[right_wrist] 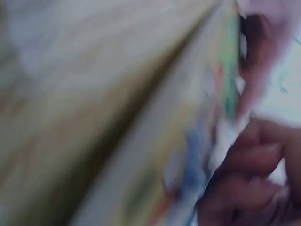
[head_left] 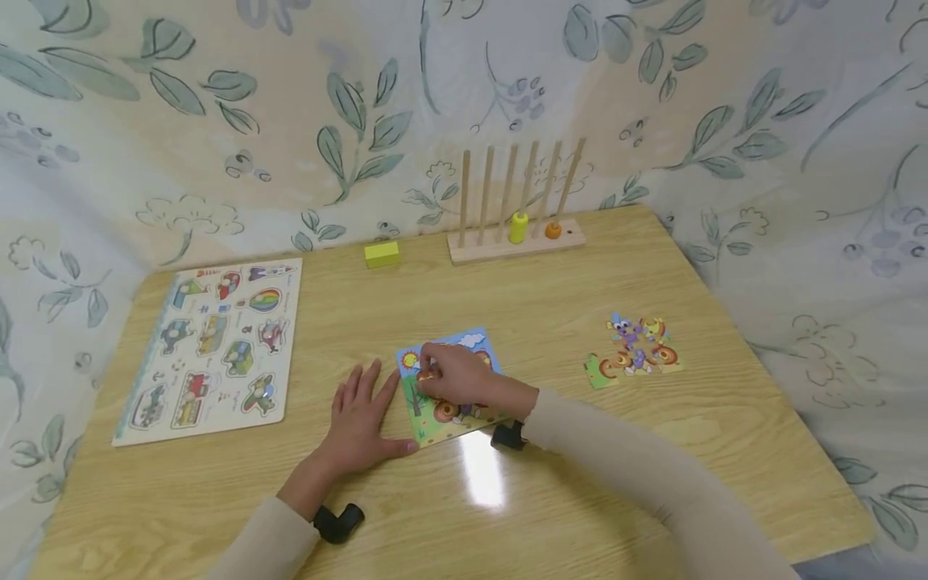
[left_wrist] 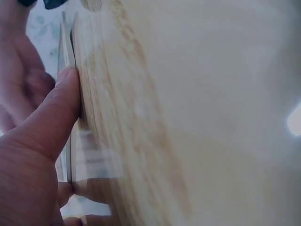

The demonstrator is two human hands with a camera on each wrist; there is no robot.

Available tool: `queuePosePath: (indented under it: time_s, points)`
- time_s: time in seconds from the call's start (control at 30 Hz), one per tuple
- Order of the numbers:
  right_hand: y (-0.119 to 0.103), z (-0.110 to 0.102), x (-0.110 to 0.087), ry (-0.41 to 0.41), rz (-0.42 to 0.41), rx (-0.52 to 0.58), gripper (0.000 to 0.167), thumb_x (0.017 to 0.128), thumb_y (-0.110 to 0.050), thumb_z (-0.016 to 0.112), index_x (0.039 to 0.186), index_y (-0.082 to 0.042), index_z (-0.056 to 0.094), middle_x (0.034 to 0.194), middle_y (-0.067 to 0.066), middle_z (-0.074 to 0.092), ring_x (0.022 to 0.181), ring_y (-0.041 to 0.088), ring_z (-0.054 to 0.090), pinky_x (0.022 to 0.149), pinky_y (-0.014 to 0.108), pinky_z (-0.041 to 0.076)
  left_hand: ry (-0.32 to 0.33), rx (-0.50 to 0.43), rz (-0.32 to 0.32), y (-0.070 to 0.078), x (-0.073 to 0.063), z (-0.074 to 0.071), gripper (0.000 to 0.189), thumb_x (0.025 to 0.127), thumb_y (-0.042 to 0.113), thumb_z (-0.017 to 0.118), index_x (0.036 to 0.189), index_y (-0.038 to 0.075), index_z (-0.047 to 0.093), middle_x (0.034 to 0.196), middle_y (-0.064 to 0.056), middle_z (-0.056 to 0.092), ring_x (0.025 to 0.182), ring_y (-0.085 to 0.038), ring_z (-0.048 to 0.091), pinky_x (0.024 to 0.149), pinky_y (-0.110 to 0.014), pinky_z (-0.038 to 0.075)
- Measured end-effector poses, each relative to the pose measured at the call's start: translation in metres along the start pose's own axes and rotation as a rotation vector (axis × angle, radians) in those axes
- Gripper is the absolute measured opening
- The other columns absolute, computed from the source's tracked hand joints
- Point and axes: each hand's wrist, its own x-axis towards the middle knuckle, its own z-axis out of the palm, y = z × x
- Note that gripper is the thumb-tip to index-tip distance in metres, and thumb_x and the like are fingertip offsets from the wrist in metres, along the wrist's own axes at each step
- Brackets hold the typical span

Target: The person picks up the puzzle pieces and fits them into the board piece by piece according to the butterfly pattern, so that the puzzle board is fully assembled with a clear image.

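Observation:
A small picture puzzle [head_left: 428,431] with a sun, sky, grass and cartoon figures lies in the middle of the wooden table. Its edge also shows in the left wrist view. My left hand [head_left: 362,427] rests on its left, fingers spread, the thumb [left_wrist: 61,101] touching the near-left corner. Over the puzzle's upper half, my right hand [head_left: 460,377] has curled fingers and seems to pinch a puzzle piece, mostly hidden by the fingers. Blur in the right wrist view hides that grip. Several loose puzzle pieces [head_left: 638,358] lie to the right.
At the left lies a white peg board of vehicles [head_left: 242,322]. A yellow block [head_left: 381,254] stands near the back edge. Beside it is a wooden rack of upright rods [head_left: 467,251] carrying yellow and orange beads. Patterned cloth [head_left: 290,121] hangs behind the table [head_left: 348,322].

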Motion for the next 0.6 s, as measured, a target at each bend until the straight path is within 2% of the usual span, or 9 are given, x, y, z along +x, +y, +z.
queuePosePath:
  time_s: [0.1,0.13,0.2,0.27,0.33,0.43,0.5,0.6]
  points:
    - [0.011,-0.023,-0.013,-0.017,-0.069,0.100,0.012,0.093,-0.026,0.063,0.088,-0.015,0.059,0.054,-0.005,0.051,0.045,0.005,0.041,0.045,0.019,0.035,0.005,0.002,0.000,0.001,0.000,0.000,0.105,0.071,0.053,0.078,0.152,0.010,0.027,0.159,-0.021,0.010,0.145,-0.045,-0.001,0.109,-0.069,0.005]
    - [0.016,-0.035,-0.018,-0.002,-0.071,0.103,0.012,0.093,-0.025,0.063,0.088,-0.015,0.061,0.057,-0.003,0.054,0.047,0.005,0.044,0.047,0.020,0.038,0.007,0.000,-0.001,0.001,0.000,0.000,0.105,0.071,0.053,0.079,0.152,0.010,0.027,0.159,-0.021,0.010,0.145,-0.046,-0.001,0.109,-0.069,0.005]
    - [0.028,-0.063,-0.031,0.065,-0.040,0.021,0.011,0.092,-0.023,0.065,0.088,-0.013,0.063,0.065,0.001,0.060,0.053,0.008,0.049,0.051,0.024,0.043,0.011,-0.003,-0.003,0.002,0.000,-0.001,0.105,0.071,0.052,0.079,0.152,0.009,0.028,0.159,-0.021,0.011,0.145,-0.046,-0.001,0.109,-0.069,0.005]
    - [0.048,-0.093,-0.046,0.125,0.046,-0.103,0.012,0.090,-0.021,0.067,0.093,-0.009,0.065,0.076,0.006,0.066,0.061,0.013,0.056,0.057,0.030,0.047,0.012,-0.006,-0.004,0.003,0.000,-0.001,0.105,0.070,0.051,0.079,0.152,0.009,0.028,0.159,-0.022,0.011,0.145,-0.046,-0.001,0.109,-0.069,0.004]
    - [0.074,-0.121,-0.062,0.154,0.151,-0.242,0.020,0.089,-0.019,0.068,0.102,-0.004,0.065,0.087,0.011,0.069,0.072,0.020,0.062,0.066,0.037,0.051,0.011,-0.003,-0.005,0.003,0.000,-0.001,0.105,0.071,0.051,0.079,0.152,0.009,0.027,0.159,-0.022,0.010,0.145,-0.046,-0.001,0.109,-0.068,0.004]
    - [0.114,-0.150,-0.087,0.127,0.310,-0.402,0.037,0.088,-0.021,0.070,0.114,0.002,0.060,0.102,0.020,0.068,0.086,0.032,0.066,0.075,0.046,0.052,0.008,0.006,-0.002,0.001,-0.001,0.000,0.106,0.071,0.052,0.079,0.152,0.009,0.027,0.159,-0.022,0.010,0.145,-0.047,-0.001,0.109,-0.069,0.004]
    - [0.136,-0.160,-0.101,0.095,0.399,-0.447,0.044,0.087,-0.024,0.071,0.117,0.004,0.058,0.108,0.022,0.067,0.093,0.035,0.065,0.080,0.049,0.051,0.009,0.012,0.003,0.000,-0.001,0.001,0.105,0.071,0.054,0.077,0.152,0.009,0.027,0.159,-0.022,0.010,0.145,-0.047,-0.002,0.109,-0.069,0.004]
    - [0.154,-0.166,-0.116,0.063,0.473,-0.434,0.047,0.087,-0.028,0.070,0.116,0.006,0.056,0.107,0.023,0.065,0.089,0.035,0.064,0.077,0.049,0.051,0.016,0.025,0.011,-0.002,0.000,0.004,0.103,0.074,0.056,0.074,0.152,0.009,0.027,0.159,-0.022,0.009,0.145,-0.047,-0.002,0.109,-0.069,0.004]
